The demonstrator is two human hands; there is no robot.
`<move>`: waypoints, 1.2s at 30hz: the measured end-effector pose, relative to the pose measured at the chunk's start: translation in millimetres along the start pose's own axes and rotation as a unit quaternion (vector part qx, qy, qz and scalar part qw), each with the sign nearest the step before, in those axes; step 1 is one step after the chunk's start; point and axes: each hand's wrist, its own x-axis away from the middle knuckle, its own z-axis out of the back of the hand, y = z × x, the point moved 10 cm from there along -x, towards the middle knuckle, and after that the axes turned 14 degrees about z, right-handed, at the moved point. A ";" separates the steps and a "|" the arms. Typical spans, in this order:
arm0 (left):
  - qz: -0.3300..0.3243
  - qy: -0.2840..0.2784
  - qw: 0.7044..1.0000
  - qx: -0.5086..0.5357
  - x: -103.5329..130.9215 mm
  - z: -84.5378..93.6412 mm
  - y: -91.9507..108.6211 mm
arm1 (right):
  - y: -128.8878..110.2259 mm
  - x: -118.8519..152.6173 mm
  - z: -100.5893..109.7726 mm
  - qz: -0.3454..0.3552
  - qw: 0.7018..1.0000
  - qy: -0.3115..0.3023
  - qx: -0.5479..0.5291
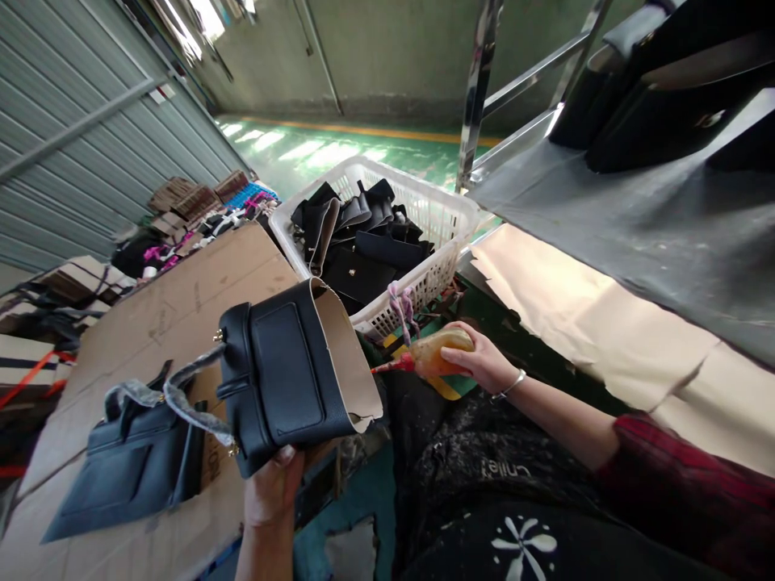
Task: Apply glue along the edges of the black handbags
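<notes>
My left hand (275,484) grips a dark handbag body (287,371) from below, its fingers partly hidden behind it. The bag lies on its side, with its open beige-lined mouth facing right and its wrapped handle hanging off the left. In my right hand (478,359) is a squeeze bottle (436,355) of amber liquid. The bottle's red nozzle points left, close to the rim of the bag's mouth; whether it touches cannot be made out. A second dark bag (130,468) lies on the cardboard-covered table at the left.
Behind the bag stands a white plastic basket (439,278) full of black pieces. Cardboard (182,294) covers the table on the left. A grey-covered shelf (654,234) with black bags (666,113) and a metal frame (475,97) is on the right.
</notes>
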 end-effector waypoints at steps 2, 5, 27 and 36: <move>0.001 0.008 1.000 0.003 2.5 3.9 -1.7 | 3.1 -5.0 -3.3 -0.010 1.000 -0.003 -0.004; 0.021 -0.010 1.000 -0.013 5.4 4.1 -7.0 | 9.2 -9.6 -5.1 -0.026 1.000 -0.012 -0.003; 0.032 -0.038 0.998 -0.041 9.7 -7.3 -10.2 | 19.1 6.5 13.6 -0.026 0.999 0.008 -0.035; 0.019 -0.034 0.999 -0.026 6.5 -2.5 -11.0 | 37.2 11.2 0.0 -0.062 0.997 -0.010 -0.047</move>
